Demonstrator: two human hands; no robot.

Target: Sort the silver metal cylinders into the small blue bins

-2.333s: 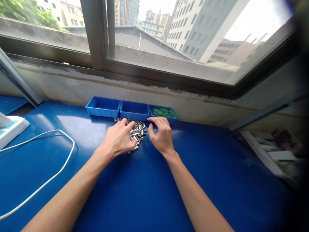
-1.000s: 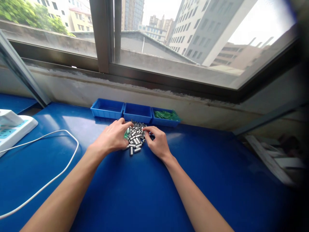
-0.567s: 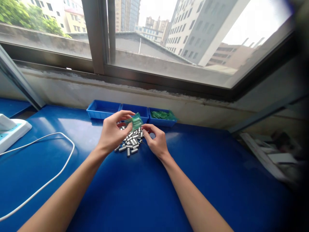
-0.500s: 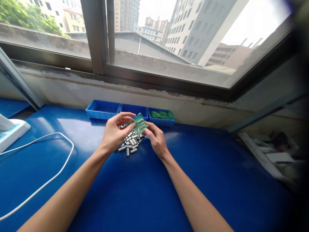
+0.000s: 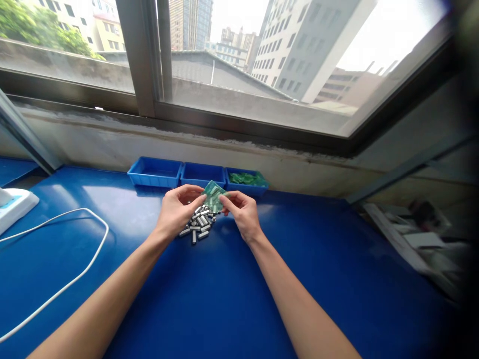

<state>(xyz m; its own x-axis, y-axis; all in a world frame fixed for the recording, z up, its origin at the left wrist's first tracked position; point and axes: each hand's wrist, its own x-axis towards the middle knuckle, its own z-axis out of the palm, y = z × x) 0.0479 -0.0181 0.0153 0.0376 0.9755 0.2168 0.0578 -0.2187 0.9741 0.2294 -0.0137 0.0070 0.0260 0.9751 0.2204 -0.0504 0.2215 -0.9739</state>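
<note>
Between both hands is a small green see-through plastic bag [image 5: 213,196], held above the table. My left hand [image 5: 178,207] pinches its left edge with thumb and fingers. On the other side, my right hand [image 5: 240,209] pinches the right edge. Whether anything lies inside the bag, I cannot make out. Just below it, a pile of short silvery metal pieces [image 5: 198,224], like small cylinders or standoffs, lies on the blue tabletop [image 5: 209,299]. The hands partly hide the back of the pile.
Three blue bins stand in a row by the wall: a left bin [image 5: 155,172], a middle bin [image 5: 202,174] and a right bin [image 5: 246,187] holding green bags [image 5: 242,178]. A white cable [image 5: 101,239] runs from the left near a white power strip [image 5: 17,207].
Both hands and the green bag have come slightly lower, and my right thumb now lies on the bag's front. The whole view has shifted a little to the left.
</note>
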